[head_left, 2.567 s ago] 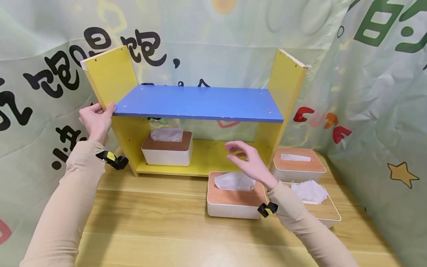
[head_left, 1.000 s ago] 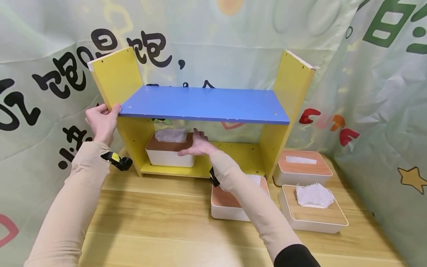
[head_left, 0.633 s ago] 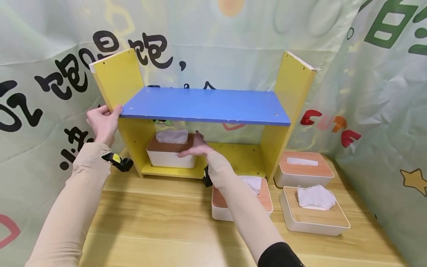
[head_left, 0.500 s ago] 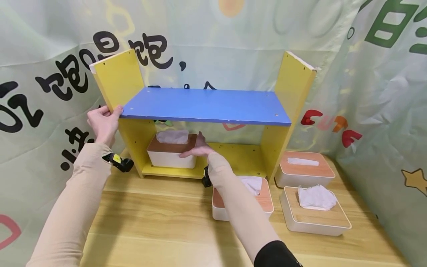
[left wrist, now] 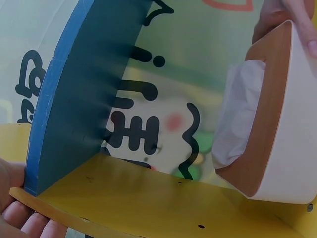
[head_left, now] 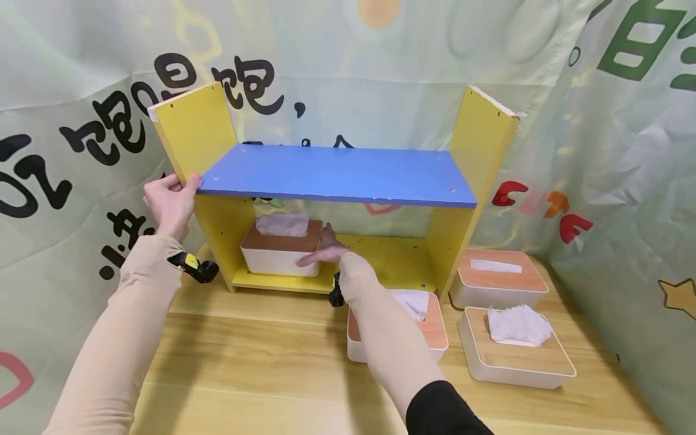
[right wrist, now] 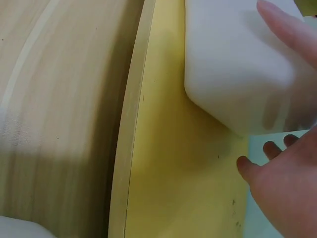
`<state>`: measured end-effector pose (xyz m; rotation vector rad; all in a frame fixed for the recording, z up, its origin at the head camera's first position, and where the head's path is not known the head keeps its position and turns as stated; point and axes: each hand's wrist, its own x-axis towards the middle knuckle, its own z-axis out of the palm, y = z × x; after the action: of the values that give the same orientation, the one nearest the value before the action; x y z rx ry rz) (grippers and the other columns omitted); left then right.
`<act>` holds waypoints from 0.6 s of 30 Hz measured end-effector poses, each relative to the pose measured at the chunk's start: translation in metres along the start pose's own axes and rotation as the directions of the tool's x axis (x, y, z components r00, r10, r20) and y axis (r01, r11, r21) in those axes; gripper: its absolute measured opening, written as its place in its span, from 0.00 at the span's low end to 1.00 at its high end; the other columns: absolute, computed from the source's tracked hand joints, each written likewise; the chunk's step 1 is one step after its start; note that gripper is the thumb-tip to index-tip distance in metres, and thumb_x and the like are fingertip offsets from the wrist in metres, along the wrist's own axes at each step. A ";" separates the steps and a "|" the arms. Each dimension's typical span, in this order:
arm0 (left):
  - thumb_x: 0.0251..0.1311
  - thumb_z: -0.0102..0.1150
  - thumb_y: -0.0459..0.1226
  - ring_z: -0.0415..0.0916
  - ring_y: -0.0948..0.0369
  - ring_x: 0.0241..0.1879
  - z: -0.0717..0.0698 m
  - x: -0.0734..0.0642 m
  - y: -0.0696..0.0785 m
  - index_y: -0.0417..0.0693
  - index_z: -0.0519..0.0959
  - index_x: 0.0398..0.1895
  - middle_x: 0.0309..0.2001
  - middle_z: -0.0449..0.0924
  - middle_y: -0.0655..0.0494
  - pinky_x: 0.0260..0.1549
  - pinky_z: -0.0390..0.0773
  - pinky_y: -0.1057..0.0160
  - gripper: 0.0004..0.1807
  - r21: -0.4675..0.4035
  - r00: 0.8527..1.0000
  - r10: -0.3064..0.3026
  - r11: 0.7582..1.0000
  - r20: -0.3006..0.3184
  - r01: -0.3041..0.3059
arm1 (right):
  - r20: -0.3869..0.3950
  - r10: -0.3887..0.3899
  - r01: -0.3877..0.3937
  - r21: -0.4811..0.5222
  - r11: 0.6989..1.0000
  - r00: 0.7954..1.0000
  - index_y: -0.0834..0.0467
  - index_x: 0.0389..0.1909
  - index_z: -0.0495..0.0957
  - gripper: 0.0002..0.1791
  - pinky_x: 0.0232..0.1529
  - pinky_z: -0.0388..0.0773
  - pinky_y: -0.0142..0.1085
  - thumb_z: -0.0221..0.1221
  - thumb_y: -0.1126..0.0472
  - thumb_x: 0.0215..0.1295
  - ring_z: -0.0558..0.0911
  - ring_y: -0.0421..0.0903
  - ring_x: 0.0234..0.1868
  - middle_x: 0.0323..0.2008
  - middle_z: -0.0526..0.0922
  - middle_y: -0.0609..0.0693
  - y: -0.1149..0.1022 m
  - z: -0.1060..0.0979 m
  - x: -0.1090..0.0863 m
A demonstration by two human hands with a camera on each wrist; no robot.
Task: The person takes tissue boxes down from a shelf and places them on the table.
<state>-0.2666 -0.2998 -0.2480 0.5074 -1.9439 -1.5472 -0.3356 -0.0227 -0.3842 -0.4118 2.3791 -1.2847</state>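
Observation:
My left hand (head_left: 173, 204) grips the left yellow side panel (head_left: 198, 130) of a small shelf, thumb at the front corner of the blue board (head_left: 337, 175). In the lower compartment, toward the left, a white tissue box (head_left: 280, 261) with a brown wooden lid sits on the yellow bottom board (head_left: 388, 260). My right hand (head_left: 328, 246) is at the right end of that box, fingers spread. Its thumb lies along the front wall, and in the right wrist view the fingertips (right wrist: 247, 166) reach past the box's end. Part of those fingers is hidden behind the box.
A second tissue box (head_left: 435, 329) stands in front of the shelf, partly under my right forearm. To the shelf's right are two more, a rear tissue box (head_left: 497, 293) and a front tissue box (head_left: 516, 371). Printed cloth (head_left: 370, 109) hangs behind the wooden table (head_left: 244, 374).
My right hand came from above the front tissue box into the lower compartment, to the box there. Lately it has slid slightly right and down. The left hand keeps its grip.

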 end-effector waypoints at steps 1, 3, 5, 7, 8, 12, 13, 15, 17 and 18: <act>0.61 0.68 0.44 0.76 0.82 0.25 0.000 0.000 0.000 0.44 0.80 0.61 0.14 0.71 0.87 0.34 0.77 0.82 0.26 -0.016 1.000 -0.004 1.000 0.001 0.004 | 0.006 -0.003 0.003 0.004 1.000 1.000 0.56 0.78 0.19 0.73 0.83 0.43 0.49 0.73 0.52 0.57 0.33 0.53 0.83 0.81 0.22 0.56 0.000 0.000 0.000; 0.61 0.68 0.43 0.76 0.82 0.25 -0.001 -0.001 0.000 0.43 0.80 0.61 0.14 0.72 0.86 0.33 0.77 0.83 0.26 -0.027 1.000 -0.006 1.000 0.001 0.006 | 0.022 -0.007 0.007 0.010 1.000 1.000 0.55 0.78 0.17 0.72 0.83 0.43 0.49 0.72 0.53 0.58 0.32 0.52 0.83 0.81 0.21 0.55 0.000 -0.001 0.000; 0.61 0.68 0.43 0.76 0.81 0.24 -0.001 -0.001 0.000 0.42 0.81 0.60 0.15 0.73 0.85 0.31 0.76 0.83 0.25 -0.032 1.000 -0.012 0.999 -0.001 0.012 | 0.037 -0.016 0.016 0.020 1.000 0.999 0.54 0.78 0.17 0.72 0.83 0.44 0.49 0.71 0.54 0.59 0.32 0.51 0.83 0.81 0.21 0.55 0.001 -0.001 0.000; 0.61 0.68 0.42 0.76 0.80 0.24 -0.001 -0.002 0.000 0.42 0.81 0.60 0.15 0.73 0.83 0.30 0.75 0.83 0.25 -0.036 1.000 -0.017 0.999 -0.003 0.017 | 0.047 -0.023 0.023 0.011 1.000 0.999 0.54 0.78 0.16 0.72 0.83 0.45 0.48 0.71 0.53 0.60 0.32 0.51 0.83 0.80 0.20 0.54 0.004 -0.001 0.002; 0.61 0.68 0.42 0.75 0.80 0.25 -0.001 -0.002 0.000 0.42 0.81 0.60 0.16 0.73 0.84 0.30 0.75 0.82 0.25 -0.027 1.000 -0.015 1.000 -0.003 0.015 | 0.048 -0.028 0.028 0.005 1.000 0.998 0.54 0.78 0.15 0.72 0.83 0.45 0.48 0.70 0.53 0.60 0.32 0.50 0.83 0.80 0.20 0.54 0.005 0.000 0.003; 0.61 0.68 0.42 0.75 0.79 0.24 -0.001 -0.002 0.001 0.42 0.81 0.60 0.16 0.73 0.84 0.30 0.75 0.82 0.25 -0.026 1.000 -0.016 1.000 -0.003 0.016 | 0.038 -0.052 0.052 -0.013 0.999 0.998 0.55 0.77 0.15 0.72 0.83 0.46 0.49 0.70 0.53 0.59 0.32 0.51 0.83 0.80 0.18 0.54 0.010 0.001 0.007; 0.61 0.68 0.42 0.75 0.80 0.24 -0.001 -0.002 0.001 0.42 0.81 0.60 0.15 0.73 0.84 0.30 0.75 0.82 0.25 -0.025 1.000 -0.016 1.000 -0.003 0.016 | 0.035 -0.054 0.055 -0.013 0.998 0.998 0.55 0.77 0.15 0.73 0.83 0.46 0.49 0.71 0.53 0.59 0.32 0.51 0.83 0.80 0.18 0.54 0.011 0.002 0.009; 0.61 0.68 0.42 0.75 0.80 0.24 0.000 -0.002 0.001 0.42 0.81 0.60 0.15 0.73 0.84 0.31 0.76 0.82 0.25 -0.025 1.000 -0.017 1.000 -0.003 0.017 | 0.028 -0.061 0.061 -0.004 0.998 0.998 0.54 0.77 0.14 0.73 0.83 0.45 0.49 0.71 0.53 0.58 0.31 0.50 0.83 0.80 0.17 0.54 0.013 0.003 0.011; 0.61 0.68 0.42 0.75 0.80 0.24 -0.001 -0.001 0.001 0.42 0.81 0.60 0.15 0.73 0.84 0.31 0.75 0.82 0.24 -0.021 1.000 -0.012 1.000 -0.006 0.012 | 0.021 -0.060 0.060 0.009 0.998 0.998 0.53 0.77 0.14 0.74 0.83 0.45 0.48 0.72 0.53 0.58 0.31 0.50 0.83 0.80 0.17 0.53 0.016 0.004 0.015; 0.61 0.68 0.42 0.75 0.79 0.24 -0.001 -0.001 0.002 0.42 0.81 0.59 0.15 0.73 0.84 0.31 0.75 0.82 0.24 -0.020 1.000 -0.011 1.000 -0.008 0.011 | 0.018 -0.056 0.056 0.016 0.998 0.998 0.53 0.77 0.14 0.74 0.83 0.45 0.48 0.72 0.52 0.58 0.31 0.49 0.83 0.80 0.17 0.53 0.017 0.005 0.017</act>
<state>-0.2652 -0.2993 -0.2466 0.5158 -1.9204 -1.5672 -0.3491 -0.0249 -0.4042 -0.4875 2.3563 -1.3167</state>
